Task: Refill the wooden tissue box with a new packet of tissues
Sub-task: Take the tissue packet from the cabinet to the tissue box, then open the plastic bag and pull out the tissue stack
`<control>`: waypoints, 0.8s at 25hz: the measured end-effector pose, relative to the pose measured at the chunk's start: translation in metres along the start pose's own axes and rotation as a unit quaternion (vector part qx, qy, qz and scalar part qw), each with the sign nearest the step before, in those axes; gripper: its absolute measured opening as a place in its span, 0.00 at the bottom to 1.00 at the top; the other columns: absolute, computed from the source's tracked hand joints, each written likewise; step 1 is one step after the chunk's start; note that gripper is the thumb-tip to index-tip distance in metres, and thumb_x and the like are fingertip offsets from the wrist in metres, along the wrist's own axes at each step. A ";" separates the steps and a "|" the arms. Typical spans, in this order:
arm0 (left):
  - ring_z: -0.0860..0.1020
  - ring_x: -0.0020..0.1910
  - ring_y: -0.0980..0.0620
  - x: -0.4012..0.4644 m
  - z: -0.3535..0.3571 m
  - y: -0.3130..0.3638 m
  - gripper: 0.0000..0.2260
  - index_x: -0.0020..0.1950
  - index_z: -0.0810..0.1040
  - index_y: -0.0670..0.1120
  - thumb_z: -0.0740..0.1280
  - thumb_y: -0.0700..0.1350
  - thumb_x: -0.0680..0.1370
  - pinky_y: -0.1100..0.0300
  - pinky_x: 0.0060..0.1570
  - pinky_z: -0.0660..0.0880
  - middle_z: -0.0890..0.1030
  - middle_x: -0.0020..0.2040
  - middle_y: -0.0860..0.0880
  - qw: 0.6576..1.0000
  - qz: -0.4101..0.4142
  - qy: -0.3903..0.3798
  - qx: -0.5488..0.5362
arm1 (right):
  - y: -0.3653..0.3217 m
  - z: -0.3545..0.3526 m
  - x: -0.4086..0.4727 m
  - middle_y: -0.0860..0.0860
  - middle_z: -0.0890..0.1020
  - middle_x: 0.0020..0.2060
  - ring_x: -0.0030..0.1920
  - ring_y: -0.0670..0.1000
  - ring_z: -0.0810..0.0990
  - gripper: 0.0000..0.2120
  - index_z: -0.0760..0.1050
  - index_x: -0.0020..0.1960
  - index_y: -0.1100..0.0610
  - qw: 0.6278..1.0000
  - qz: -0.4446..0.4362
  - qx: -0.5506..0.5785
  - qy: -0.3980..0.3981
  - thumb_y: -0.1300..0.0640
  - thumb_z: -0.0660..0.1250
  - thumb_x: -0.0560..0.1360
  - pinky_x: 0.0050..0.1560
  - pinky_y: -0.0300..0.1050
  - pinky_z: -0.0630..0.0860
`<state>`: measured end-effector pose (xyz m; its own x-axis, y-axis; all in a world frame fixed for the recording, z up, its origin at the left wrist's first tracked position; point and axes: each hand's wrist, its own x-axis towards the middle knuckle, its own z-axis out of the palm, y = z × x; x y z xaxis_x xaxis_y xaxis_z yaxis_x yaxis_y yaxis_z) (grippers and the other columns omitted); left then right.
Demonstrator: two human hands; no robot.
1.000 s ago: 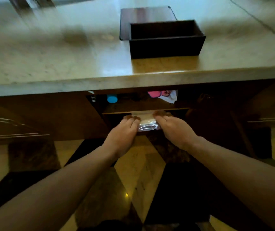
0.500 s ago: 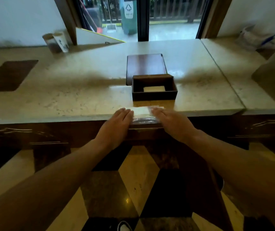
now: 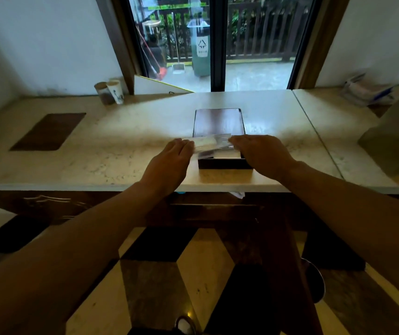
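Note:
A dark wooden tissue box (image 3: 225, 163) stands open on the marble counter (image 3: 111, 163) near its front edge. Its flat wooden lid (image 3: 218, 122) lies just behind it. A clear plastic packet of white tissues (image 3: 209, 143) hovers over the box's opening, tilted slightly. My left hand (image 3: 169, 163) grips the packet's left end and my right hand (image 3: 261, 153) grips its right end. The inside of the box is mostly hidden by the packet and my hands.
Two paper cups (image 3: 110, 93) stand at the back left by the window frame. A dark inset panel (image 3: 48, 131) lies in the counter at left. A brown box (image 3: 396, 139) and a plastic bag (image 3: 365, 90) sit at the right. A dark stool (image 3: 313, 279) stands below.
Both hands lifted the tissue packet from the shelf under the counter, past the counter's front edge, to above the open box. The view rose from below the counter to over it.

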<state>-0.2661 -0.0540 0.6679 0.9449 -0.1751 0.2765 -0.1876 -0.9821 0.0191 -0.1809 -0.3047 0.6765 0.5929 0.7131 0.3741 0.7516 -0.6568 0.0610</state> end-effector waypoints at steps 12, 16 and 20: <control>0.76 0.65 0.35 0.110 0.054 -0.103 0.15 0.68 0.74 0.37 0.62 0.39 0.82 0.39 0.49 0.81 0.79 0.65 0.36 0.997 0.049 0.030 -0.042 | 0.050 0.077 0.093 0.57 0.86 0.55 0.54 0.59 0.85 0.12 0.81 0.61 0.59 0.978 0.137 0.152 0.045 0.60 0.64 0.81 0.55 0.51 0.79; 0.78 0.59 0.35 0.130 0.088 -0.144 0.14 0.66 0.76 0.38 0.61 0.42 0.82 0.41 0.48 0.80 0.81 0.61 0.36 0.993 0.036 0.000 -0.113 | 0.047 0.113 0.121 0.55 0.87 0.52 0.50 0.57 0.86 0.10 0.83 0.59 0.58 0.968 0.172 0.174 0.063 0.59 0.66 0.80 0.51 0.48 0.79; 0.80 0.50 0.36 0.131 0.133 -0.164 0.13 0.63 0.78 0.39 0.61 0.43 0.83 0.47 0.46 0.77 0.83 0.55 0.38 0.974 0.015 -0.057 -0.218 | 0.042 0.144 0.133 0.55 0.87 0.49 0.46 0.51 0.84 0.07 0.83 0.55 0.60 0.959 0.189 0.192 0.087 0.61 0.69 0.79 0.49 0.40 0.75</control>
<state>-0.0760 0.0747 0.5729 0.9564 -0.2335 0.1755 -0.2876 -0.8581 0.4254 -0.0283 -0.2023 0.5953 0.8114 0.3689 0.4533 0.5641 -0.6970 -0.4427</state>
